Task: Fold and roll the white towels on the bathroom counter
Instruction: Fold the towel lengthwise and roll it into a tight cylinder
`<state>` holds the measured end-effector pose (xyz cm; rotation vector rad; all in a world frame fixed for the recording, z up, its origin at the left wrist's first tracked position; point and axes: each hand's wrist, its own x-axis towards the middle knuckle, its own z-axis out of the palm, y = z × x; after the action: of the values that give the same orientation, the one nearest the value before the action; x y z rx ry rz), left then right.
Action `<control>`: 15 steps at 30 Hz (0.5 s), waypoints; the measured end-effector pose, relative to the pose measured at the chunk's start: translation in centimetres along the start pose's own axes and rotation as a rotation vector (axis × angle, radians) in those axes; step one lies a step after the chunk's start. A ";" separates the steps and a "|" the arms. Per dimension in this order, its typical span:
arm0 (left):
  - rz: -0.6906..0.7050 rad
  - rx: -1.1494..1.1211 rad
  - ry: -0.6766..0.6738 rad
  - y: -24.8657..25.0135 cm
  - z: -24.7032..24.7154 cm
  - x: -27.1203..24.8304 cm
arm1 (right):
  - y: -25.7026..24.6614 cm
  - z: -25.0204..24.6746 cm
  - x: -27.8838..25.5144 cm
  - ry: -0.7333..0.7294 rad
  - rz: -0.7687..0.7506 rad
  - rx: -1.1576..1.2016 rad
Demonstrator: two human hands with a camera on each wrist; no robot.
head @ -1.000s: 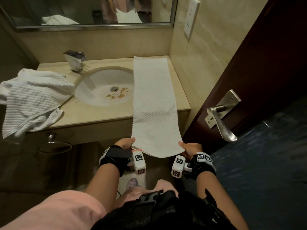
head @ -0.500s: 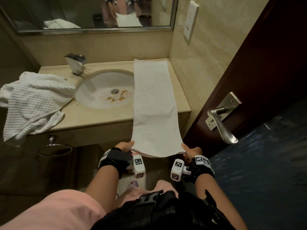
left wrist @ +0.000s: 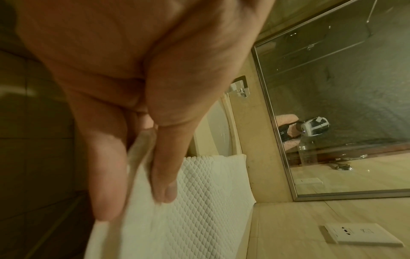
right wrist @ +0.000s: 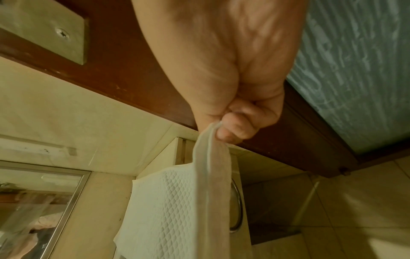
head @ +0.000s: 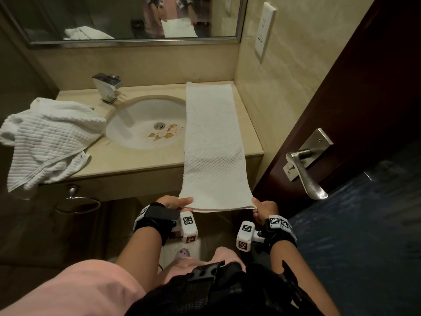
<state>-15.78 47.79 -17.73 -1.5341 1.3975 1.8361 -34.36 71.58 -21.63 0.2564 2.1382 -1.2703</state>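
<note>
A long white quilted towel (head: 210, 142), folded into a narrow strip, lies along the right side of the beige counter (head: 127, 160) and hangs over its front edge. My left hand (head: 176, 202) pinches the near left corner, thumb on top, as the left wrist view shows with the towel (left wrist: 177, 201) between thumb and fingers. My right hand (head: 264, 207) pinches the near right corner, the towel's edge (right wrist: 210, 157) caught in its curled fingers. A second white towel (head: 49, 139) lies crumpled at the counter's left end, drooping over the edge.
An oval sink (head: 145, 124) with brown stains and a chrome faucet (head: 108, 88) sits left of the strip. A mirror (head: 136, 18) hangs behind. A dark wooden door with a metal lever handle (head: 304, 169) stands close on the right. A chrome towel ring (head: 77, 202) hangs below the counter.
Both hands have drawn the towel's near end slightly up and toward me, so the hanging part looks tauter. The crumpled towel has not moved.
</note>
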 end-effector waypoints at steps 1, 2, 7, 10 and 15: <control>-0.001 0.005 0.006 0.0 0.0 0.1 | -0.1 -0.1 -0.1 -0.017 -0.023 0.010; 0.004 -0.004 0.015 0.0 0.0 0.3 | -0.2 -0.2 -0.2 -0.034 -0.043 0.025; 0.008 -0.078 0.023 -0.4 -0.2 1.2 | -0.2 -0.7 -0.7 -0.100 -0.107 0.076; 0.033 -0.171 0.022 -0.3 0.2 0.9 | -0.5 -0.8 -1.0 -0.185 -0.150 0.126; 0.162 -0.338 0.137 0.3 0.8 0.7 | -1.7 -1.3 -1.7 -0.398 -0.043 0.264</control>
<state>-16.64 48.13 -18.30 -1.7827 1.3569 2.1926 -34.37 72.02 -18.98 0.0579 1.6500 -1.4888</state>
